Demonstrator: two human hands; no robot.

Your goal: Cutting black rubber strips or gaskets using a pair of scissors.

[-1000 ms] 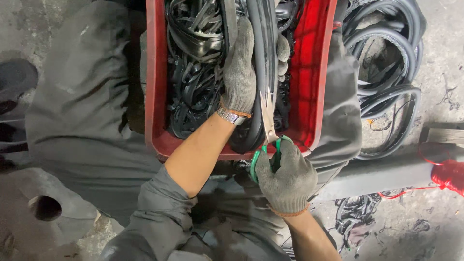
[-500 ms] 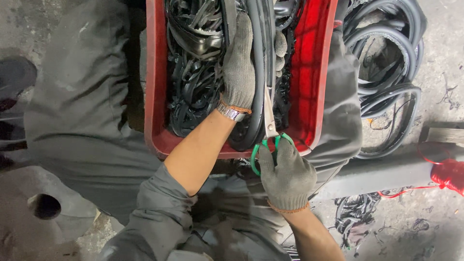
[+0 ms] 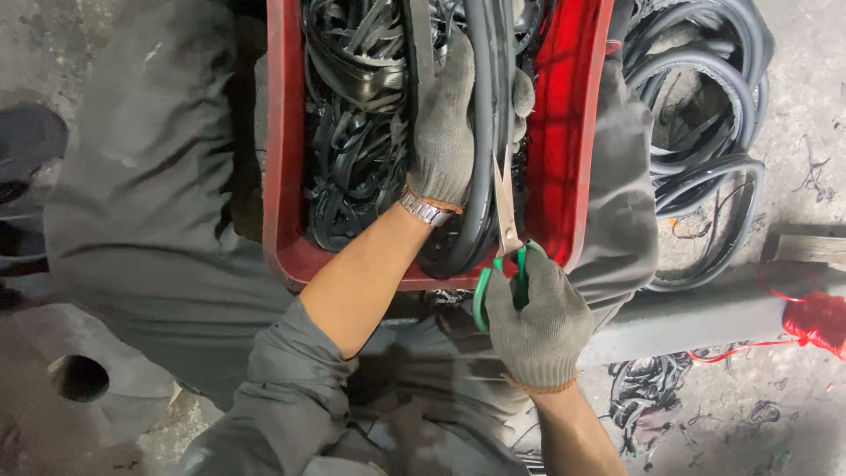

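A red plastic crate [image 3: 284,159] rests between my knees, filled with cut black rubber strips [image 3: 357,150]. My left hand [image 3: 445,123], in a grey knit glove with a wristwatch, grips a long black rubber band [image 3: 480,194] that loops over the crate's near edge. My right hand [image 3: 539,319], also gloved, holds green-handled scissors [image 3: 506,220]. Their blades point away from me along the rubber band, right beside my left hand's fingers.
A pile of black rubber rings [image 3: 705,115] lies on the concrete floor to the right of the crate. A grey bar [image 3: 696,322] with red string [image 3: 815,317] runs at the right. A grey block with a round hole [image 3: 79,379] sits at the lower left.
The scissors and my right hand have shifted slightly along the rubber band; my left hand keeps its grip in nearly the same place.
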